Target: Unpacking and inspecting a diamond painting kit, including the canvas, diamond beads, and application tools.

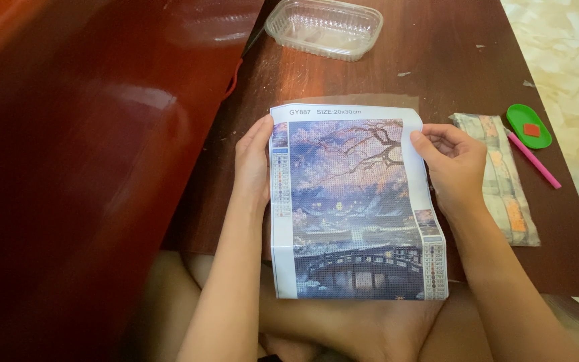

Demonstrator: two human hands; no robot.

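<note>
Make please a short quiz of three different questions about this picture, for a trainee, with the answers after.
1. True or false: both hands hold the printed canvas by its side edges.
2. Which thing lies in the green tray? A) a small red square B) a coin C) a key
3. Name the clear thing at the far end of the wooden table.

Key
1. True: the left hand grips the left edge, and the right hand pinches the right edge near the top.
2. A: a small red square; a pink pen lies beside the tray.
3. A clear plastic container, which looks empty.
</note>
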